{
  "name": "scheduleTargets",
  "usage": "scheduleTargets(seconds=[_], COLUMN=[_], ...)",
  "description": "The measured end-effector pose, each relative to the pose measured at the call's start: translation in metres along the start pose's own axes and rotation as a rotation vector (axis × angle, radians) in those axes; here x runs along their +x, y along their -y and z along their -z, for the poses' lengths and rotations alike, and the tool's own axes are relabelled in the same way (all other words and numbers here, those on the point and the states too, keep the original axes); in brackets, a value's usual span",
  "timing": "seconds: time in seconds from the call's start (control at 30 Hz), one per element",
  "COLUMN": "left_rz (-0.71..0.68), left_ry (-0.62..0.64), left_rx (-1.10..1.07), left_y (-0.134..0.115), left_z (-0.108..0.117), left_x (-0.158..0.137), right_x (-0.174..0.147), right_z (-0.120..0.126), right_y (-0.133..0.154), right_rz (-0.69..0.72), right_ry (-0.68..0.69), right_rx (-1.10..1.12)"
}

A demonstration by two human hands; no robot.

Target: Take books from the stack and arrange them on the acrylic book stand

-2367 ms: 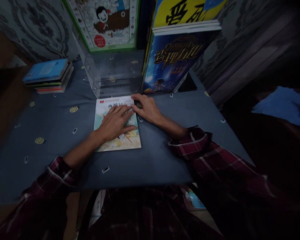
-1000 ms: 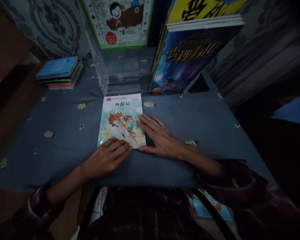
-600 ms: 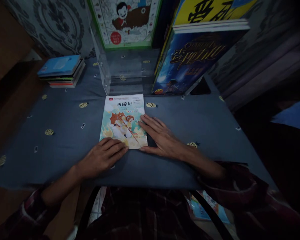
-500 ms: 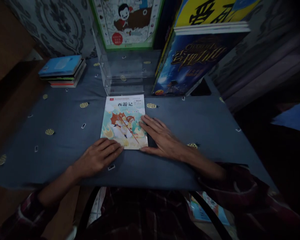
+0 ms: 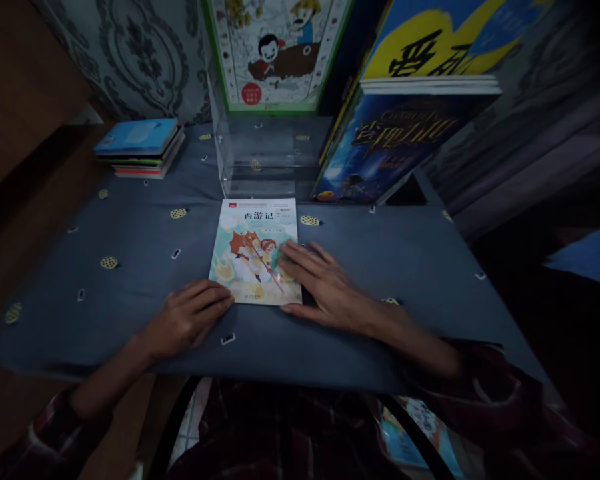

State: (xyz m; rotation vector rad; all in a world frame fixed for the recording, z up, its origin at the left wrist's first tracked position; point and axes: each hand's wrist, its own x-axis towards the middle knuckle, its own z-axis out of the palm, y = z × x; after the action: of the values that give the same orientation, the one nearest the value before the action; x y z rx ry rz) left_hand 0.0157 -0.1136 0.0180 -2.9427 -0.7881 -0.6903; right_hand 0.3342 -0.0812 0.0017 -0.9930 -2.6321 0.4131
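A thin illustrated book (image 5: pixel 245 257) lies face up on the cloth-covered table, its cover showing Chinese characters and a cartoon figure with a staff. At its lower left corner is my left hand (image 5: pixel 183 317), fingers bent and pressed together, their tips gripping the corner; the thumb is hidden. My right hand (image 5: pixel 330 287) rests over the right edge of the book. Its fingers lie stretched out on the cover, with the thumb apart near the bottom edge.
Behind the book stands a clear plastic rack (image 5: pixel 260 150) with a green-bordered book (image 5: pixel 280 67) and a dark blue book (image 5: pixel 380 147). A stack of books (image 5: pixel 140 147) sits at the back left. The grey tablecloth (image 5: pixel 145 233) ends close to my body.
The view has shifted a little, so everything sits lower and further right. My left hand has drawn back left across the book to its lower left corner. The right hand stays on the cover.
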Motion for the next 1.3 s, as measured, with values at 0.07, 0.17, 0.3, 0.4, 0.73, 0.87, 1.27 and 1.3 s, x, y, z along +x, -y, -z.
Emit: scheduleTargets(seconds=[0.07,0.17,0.3,0.4,0.73,0.87,1.27,1.3], left_rz=[0.044,0.074,0.081,0.096,0.177,0.306,0.459,0.465], left_ry=[-0.024,-0.042,-0.035,-0.055,-0.016,0.038,-0.049,-0.030], left_rx=[-0.039,-0.048,-0.061,-0.086,-0.192,-0.088,-0.072,-0.065], left_y=[0.001,0.003,0.005,0.006,0.010,0.032,0.115,0.114], left_z=[0.000,0.000,-0.001,-0.002,0.000,-0.002,-0.065,-0.065], left_x=[0.002,0.006,0.013,0.014,0.016,0.039,0.071,0.071], right_x=[0.011,0.030,0.056,0.077,0.133,0.136,0.137,0.135], right_z=[0.002,0.001,-0.009,-0.016,-0.017,-0.019,-0.021,-0.022], right_y=[0.010,0.023,0.024,0.013,-0.014,-0.014,-0.016,-0.017], right_rz=[0.063,0.148,0.171,0.171,0.031,0.028,0.014,-0.004], right_ry=[0.031,0.106,0.160,0.168,0.054,0.043,-0.021,-0.024], right_rx=[0.037,0.082,0.100,0.085,-0.043,-0.042,-0.031,-0.041])
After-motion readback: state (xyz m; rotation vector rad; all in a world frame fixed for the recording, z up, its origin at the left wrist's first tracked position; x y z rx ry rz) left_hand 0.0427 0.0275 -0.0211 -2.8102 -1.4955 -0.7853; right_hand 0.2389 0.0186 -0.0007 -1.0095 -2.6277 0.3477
